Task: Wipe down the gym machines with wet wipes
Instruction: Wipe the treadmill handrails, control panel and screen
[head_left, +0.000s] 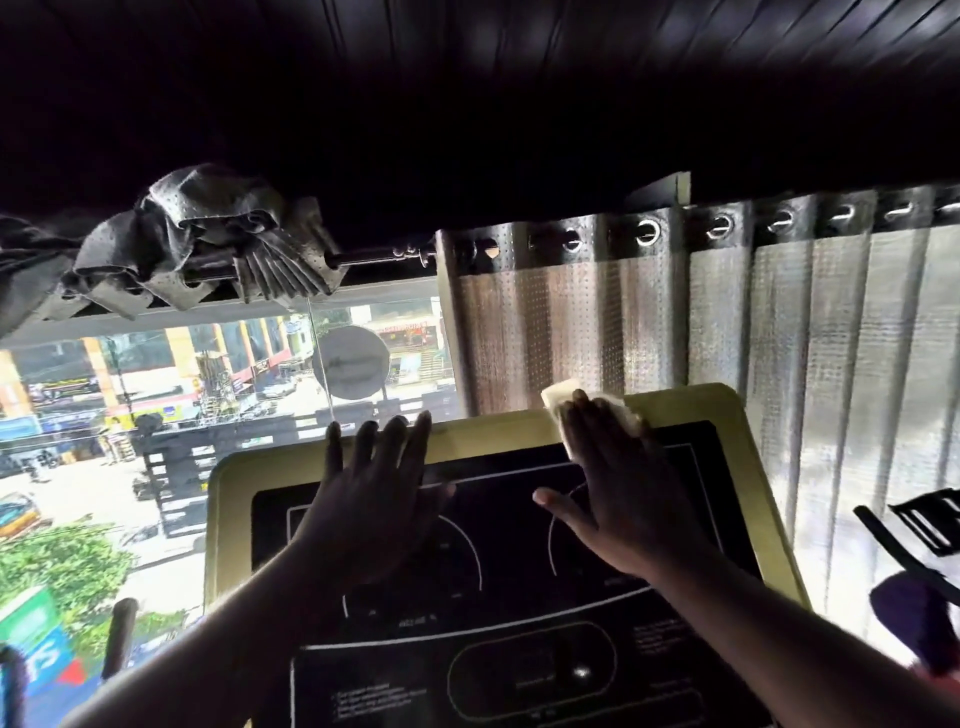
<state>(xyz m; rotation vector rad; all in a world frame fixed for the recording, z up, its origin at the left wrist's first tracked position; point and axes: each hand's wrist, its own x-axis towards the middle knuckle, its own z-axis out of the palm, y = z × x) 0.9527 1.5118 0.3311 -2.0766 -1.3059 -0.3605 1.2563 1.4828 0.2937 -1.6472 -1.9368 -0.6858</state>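
A treadmill console (748, 499) with a yellow-green frame and a black display panel fills the lower middle of the head view. My right hand (618, 493) lies flat on its upper right part and presses a pale wet wipe (563, 395) against the top edge of the frame; the wipe sticks out past the fingertips. My left hand (374, 488) rests on the upper left of the panel, fingers spread and reaching the top edge, with nothing in it.
Behind the console is a window (156, 415) onto a street far below. A silver eyelet curtain (727, 322) hangs at the right; another is bunched on the rod (208, 244) at upper left. A black machine part (914, 530) juts in at the right edge.
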